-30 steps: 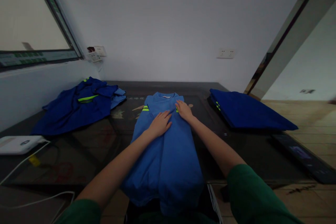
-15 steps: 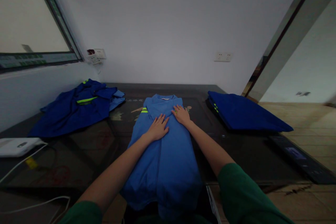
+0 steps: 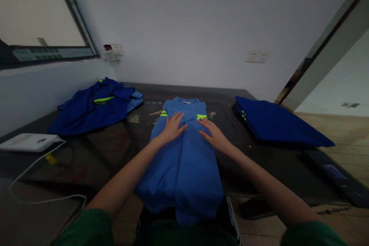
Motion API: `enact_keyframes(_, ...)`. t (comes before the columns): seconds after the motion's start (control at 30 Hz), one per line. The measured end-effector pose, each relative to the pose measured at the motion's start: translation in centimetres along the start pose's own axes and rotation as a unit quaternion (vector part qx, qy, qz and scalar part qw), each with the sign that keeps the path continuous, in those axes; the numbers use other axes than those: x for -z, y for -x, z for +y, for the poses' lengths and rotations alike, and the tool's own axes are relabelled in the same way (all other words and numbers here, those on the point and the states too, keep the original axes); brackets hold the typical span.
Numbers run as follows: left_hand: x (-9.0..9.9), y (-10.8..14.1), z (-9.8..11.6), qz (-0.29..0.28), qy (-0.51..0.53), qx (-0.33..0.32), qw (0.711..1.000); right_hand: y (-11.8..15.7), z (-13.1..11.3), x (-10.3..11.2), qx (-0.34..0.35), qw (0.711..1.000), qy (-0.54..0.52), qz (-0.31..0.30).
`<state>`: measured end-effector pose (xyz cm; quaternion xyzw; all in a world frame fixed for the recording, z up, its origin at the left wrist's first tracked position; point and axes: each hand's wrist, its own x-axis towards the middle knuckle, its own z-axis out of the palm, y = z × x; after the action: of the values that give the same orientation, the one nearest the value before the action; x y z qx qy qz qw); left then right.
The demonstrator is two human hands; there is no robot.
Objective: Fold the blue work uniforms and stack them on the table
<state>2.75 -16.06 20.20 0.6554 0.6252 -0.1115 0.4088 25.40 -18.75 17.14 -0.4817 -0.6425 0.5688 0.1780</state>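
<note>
Window (image 3: 43, 11) — cut off, upper left.

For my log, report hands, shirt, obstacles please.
Left hand on shirt, right hand open over it. Near end past table edge. Darker clothes apart, both sides.

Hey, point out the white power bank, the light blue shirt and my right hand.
White power bank (image 3: 27, 142): head view, top face.
Light blue shirt (image 3: 191, 161): head view, front.
Right hand (image 3: 215, 137): head view, back.

Light-blue shirt (image 3: 184, 161) flat on bench (image 3: 144, 167), near end over the edge. Left hand (image 3: 173, 127) on its upper front, right hand (image 3: 212, 133) at its right side. Crumpled dark-blue clothes (image 3: 95, 107) left, folded blue stack (image 3: 276, 121) right.
</note>
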Motion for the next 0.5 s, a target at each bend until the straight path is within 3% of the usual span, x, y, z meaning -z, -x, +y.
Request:
enact_keyframes(0.07,3.1,3.6,0.1,0.042,0.073,-0.034,0.996,4.8,-2.9,3.1,-0.004,0.992,-0.108,-0.058)
enact_keyframes(0.13,5.8,8.9,-0.3,0.037,0.215,-0.041,0.975,9.9,-5.1,5.9,-0.054,0.963,-0.206,-0.166)
enact_keyframes(0.2,7.1,15.2,-1.3,-0.054,0.348,0.004,0.936,15.0,-5.8,6.9,-0.119,0.896,-0.3,-0.305)
enact_keyframes(0.23,6.9,18.3,-2.1,-0.135,0.391,0.029,0.91,17.3,-5.5,6.5,-0.156,0.86,-0.331,-0.355)
enact_keyframes(0.27,6.3,21.2,-2.9,-0.225,0.409,0.061,0.882,19.4,-5.0,5.6,-0.198,0.835,-0.343,-0.381)
enact_keyframes(0.3,5.3,23.7,-3.8,-0.282,0.407,0.107,0.862,21.3,-4.2,4.2,-0.239,0.832,-0.335,-0.373)
enact_keyframes(0.33,3.9,25.7,-4.7,-0.303,0.387,0.16,0.856,22.8,-3.3,2.5,-0.275,0.842,-0.312,-0.343)
enact_keyframes(0.37,2.4,27.2,-5.5,-0.279,0.349,0.208,0.87,23.9,-2.4,0.7,-0.304,0.858,-0.288,-0.298)
enact_keyframes(0.43,-0.7,28.8,-6.6,-0.143,0.27,0.271,0.913,25.1,-0.7,-2.7,-0.336,0.873,-0.282,-0.213)
enact_keyframes(0.5,-3.1,28.8,-6.8,-0.008,0.249,0.286,0.925,25.3,0.5,-5.3,-0.345,0.869,-0.316,-0.161)
